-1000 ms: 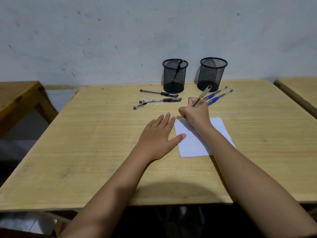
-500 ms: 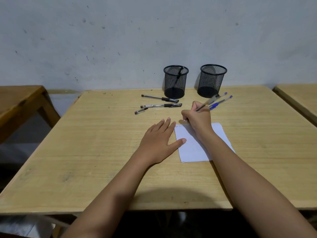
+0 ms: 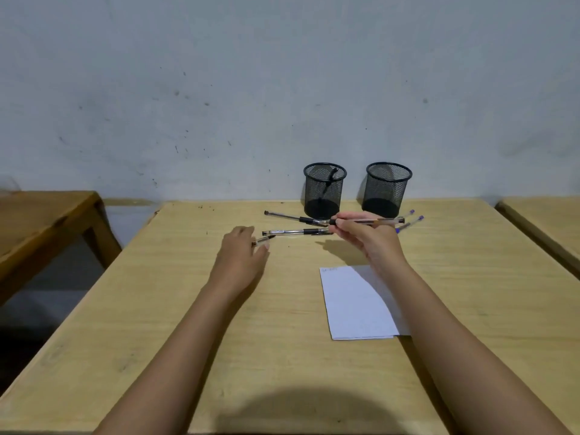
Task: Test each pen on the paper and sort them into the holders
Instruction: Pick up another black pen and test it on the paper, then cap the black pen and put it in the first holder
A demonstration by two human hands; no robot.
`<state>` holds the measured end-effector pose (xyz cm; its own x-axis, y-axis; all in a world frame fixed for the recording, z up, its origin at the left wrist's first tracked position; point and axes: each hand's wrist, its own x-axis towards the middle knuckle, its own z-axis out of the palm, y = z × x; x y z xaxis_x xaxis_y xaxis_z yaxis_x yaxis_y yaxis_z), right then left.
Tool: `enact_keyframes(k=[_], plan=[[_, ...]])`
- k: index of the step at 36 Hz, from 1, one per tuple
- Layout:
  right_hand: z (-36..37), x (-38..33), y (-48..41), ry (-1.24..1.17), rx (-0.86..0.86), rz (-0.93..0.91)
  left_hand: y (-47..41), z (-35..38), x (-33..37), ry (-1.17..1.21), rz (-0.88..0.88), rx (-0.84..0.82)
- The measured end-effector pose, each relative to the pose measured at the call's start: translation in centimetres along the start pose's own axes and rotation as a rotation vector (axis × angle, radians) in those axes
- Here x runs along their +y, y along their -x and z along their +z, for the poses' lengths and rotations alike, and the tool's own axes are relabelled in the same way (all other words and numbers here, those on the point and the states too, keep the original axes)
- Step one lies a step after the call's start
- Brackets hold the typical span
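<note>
The person is sitting at a pale wooden table (image 3: 157,309) pushed up against a grey wall (image 3: 219,89). Their right hand (image 3: 368,238) is hovering above the tabletop, toward the far edge, pinching a clear-barrelled pen (image 3: 367,220) between thumb and fingertips; the pen is lying almost level in the air, its dark tip end pointing left and its rear end pointing right. Their left hand (image 3: 243,251) is reaching forward over the middle of the table, fingers loosely spread, with the fingertips touching a small pen cap (image 3: 263,240); I cannot tell whether the hand is actually gripping it.

Two black mesh holders are standing side by side at the far edge, against the wall. The left holder (image 3: 324,189) is holding one black pen (image 3: 328,183) leaning inside it; in the right holder (image 3: 387,188) I am seeing no pen. In front of the left holder two black pens are lying on the wood: the farther one (image 3: 293,217) slanted, the nearer one (image 3: 296,232) almost parallel to the far edge. Just beside the right holder, behind the raised hand, two blue-capped pens (image 3: 412,218) are resting together, partly hidden.

The sheet of white paper (image 3: 354,302) is lying flat nearer the front edge, right of centre, with faint scribbles at its far left corner; the right forearm is crossing above its right side. Other wooden tables (image 3: 47,221) are standing at either side.
</note>
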<state>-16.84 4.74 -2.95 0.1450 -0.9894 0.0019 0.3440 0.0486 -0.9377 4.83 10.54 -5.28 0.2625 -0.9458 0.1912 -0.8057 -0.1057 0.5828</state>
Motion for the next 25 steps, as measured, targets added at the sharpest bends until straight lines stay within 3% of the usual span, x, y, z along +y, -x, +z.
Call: enact_keyframes(k=[5,12,18,25], plan=[[0.5,-0.7,-0.4,-0.008,-0.033,0.032,-1.4,0.6,-1.6,-0.066,-0.020,-0.007],[1.1,-0.5,-0.8,-0.013,-0.094,0.091,-1.9,1.0,-1.3,0.066,0.036,0.072],[1.2,0.2,-0.7,-0.055,-0.078,0.163,-1.4,0.8,0.0,0.513,0.007,0.051],[1.5,0.4,-0.3,-0.094,-0.072,0.171,-0.8,1.1,2.1,0.841,-0.063,-0.061]])
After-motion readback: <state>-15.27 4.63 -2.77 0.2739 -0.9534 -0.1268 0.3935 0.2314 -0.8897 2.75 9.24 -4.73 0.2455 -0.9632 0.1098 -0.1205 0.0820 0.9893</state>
